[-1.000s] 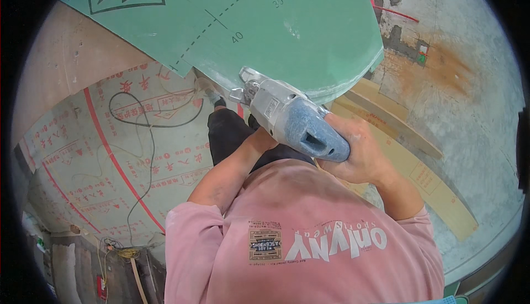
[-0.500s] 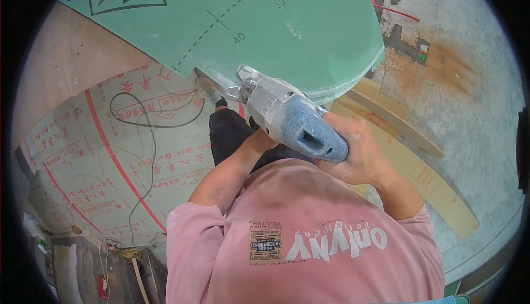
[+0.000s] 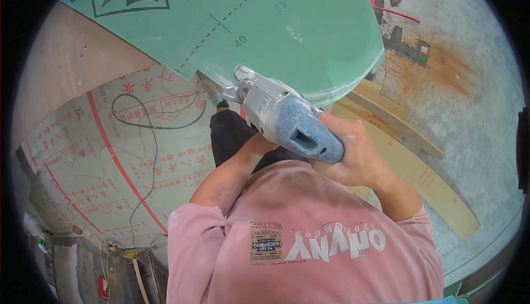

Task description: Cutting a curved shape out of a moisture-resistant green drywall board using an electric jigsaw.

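A dusty power saw that looks like a jigsaw (image 3: 276, 116), with a grey-blue body and a bare metal front, is held in front of my body. Its front end lies against the near edge of a large green board (image 3: 309, 33), which has a curved rim and dashed markings. My right hand (image 3: 350, 149) is closed around the saw's blue rear handle. From the left, my left hand (image 3: 264, 143) reaches under the body and bears against it, its fingers mostly hidden behind the tool. White dust whitens the board's rim near the saw.
Printed protective sheeting (image 3: 132, 155) covers the floor at left, with a looped dark cable (image 3: 153, 149) on it. Curved tan board strips (image 3: 425, 177) lie on the concrete (image 3: 469, 116) at right. A pinkish-brown board (image 3: 83, 61) stretches along the far left.
The saw and both hands have shifted slightly to the left, and the rear handle has swung a little leftward. My grip looks unchanged.
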The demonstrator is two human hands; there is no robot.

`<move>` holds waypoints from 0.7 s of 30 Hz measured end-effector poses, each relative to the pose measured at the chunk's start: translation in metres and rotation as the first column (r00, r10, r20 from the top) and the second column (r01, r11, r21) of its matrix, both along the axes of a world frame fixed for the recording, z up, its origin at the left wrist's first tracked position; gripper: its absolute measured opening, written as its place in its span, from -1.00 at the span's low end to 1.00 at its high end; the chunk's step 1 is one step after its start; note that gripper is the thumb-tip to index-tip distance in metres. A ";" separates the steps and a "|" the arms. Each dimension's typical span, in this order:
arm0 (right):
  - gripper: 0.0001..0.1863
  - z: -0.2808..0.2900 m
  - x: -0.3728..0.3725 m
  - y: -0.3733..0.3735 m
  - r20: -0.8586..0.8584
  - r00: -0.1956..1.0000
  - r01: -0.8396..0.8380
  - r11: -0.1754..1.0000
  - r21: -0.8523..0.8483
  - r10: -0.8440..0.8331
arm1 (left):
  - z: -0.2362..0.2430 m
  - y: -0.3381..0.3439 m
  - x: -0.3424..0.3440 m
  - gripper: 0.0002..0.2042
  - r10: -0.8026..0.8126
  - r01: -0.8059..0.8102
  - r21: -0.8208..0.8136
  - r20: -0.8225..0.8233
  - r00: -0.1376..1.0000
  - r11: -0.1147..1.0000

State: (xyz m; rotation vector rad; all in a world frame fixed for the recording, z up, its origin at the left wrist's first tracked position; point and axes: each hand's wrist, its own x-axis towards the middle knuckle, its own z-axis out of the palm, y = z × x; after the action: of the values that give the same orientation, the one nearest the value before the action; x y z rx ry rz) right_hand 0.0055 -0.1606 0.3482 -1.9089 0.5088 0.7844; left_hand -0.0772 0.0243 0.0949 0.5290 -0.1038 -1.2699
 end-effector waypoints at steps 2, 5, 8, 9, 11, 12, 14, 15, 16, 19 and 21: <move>-0.66 0.000 0.001 0.000 0.001 1.000 -0.003 1.000 0.001 0.003 | -0.003 0.001 -0.001 -0.68 -0.039 0.035 0.045 0.090 0.995 0.998; -0.68 0.001 -0.001 -0.001 -0.002 1.000 -0.006 1.000 -0.005 0.006 | -0.007 0.000 -0.005 -0.68 -0.103 0.079 0.117 0.219 0.970 0.990; -0.71 -0.001 -0.011 -0.004 0.009 1.000 0.029 1.000 -0.007 -0.029 | -0.013 0.001 -0.010 -0.68 -0.173 0.106 0.207 0.344 0.923 0.973; -0.70 0.000 -0.014 -0.006 0.006 1.000 0.019 1.000 -0.011 -0.019 | -0.014 0.001 -0.013 -0.68 -0.198 0.112 0.237 0.382 0.903 0.965; -0.69 0.000 -0.018 -0.007 0.010 1.000 0.004 1.000 -0.009 -0.004 | -0.019 0.001 -0.017 -0.68 -0.249 0.117 0.298 0.455 0.855 0.947; -0.68 -0.001 -0.019 -0.008 0.006 1.000 0.006 1.000 -0.006 -0.006 | -0.020 -0.002 -0.019 -0.65 -0.237 0.150 0.302 0.275 0.932 0.941; -0.68 -0.003 -0.021 -0.009 0.010 1.000 0.003 1.000 0.003 -0.003 | -0.020 -0.005 -0.023 -0.66 -0.262 0.115 0.338 0.428 0.865 0.934; -0.68 -0.005 -0.021 -0.009 0.045 0.999 -0.003 1.000 -0.001 0.003 | -0.018 -0.007 -0.022 -0.66 -0.291 0.083 0.365 0.563 0.773 0.927; -0.69 -0.006 -0.021 -0.009 0.081 0.997 -0.010 1.000 -0.005 0.010 | -0.016 -0.008 -0.020 -0.66 -0.292 0.075 0.372 0.571 0.768 0.925; -0.70 -0.006 -0.018 -0.007 0.048 0.999 -0.011 0.999 0.034 0.009 | -0.011 -0.006 -0.018 -0.67 -0.239 -0.078 0.408 0.669 0.704 0.910; -0.70 -0.007 -0.017 -0.007 0.064 0.998 -0.018 1.000 0.023 0.016 | -0.010 -0.005 -0.012 -0.67 -0.181 -0.078 0.445 0.509 0.841 0.892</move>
State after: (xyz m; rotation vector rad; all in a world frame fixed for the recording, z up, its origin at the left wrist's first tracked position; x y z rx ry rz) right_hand -0.0114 -0.1671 0.3411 -1.9121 0.4429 0.7353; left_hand -0.0891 0.0189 0.0849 1.2996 -0.3028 -1.1660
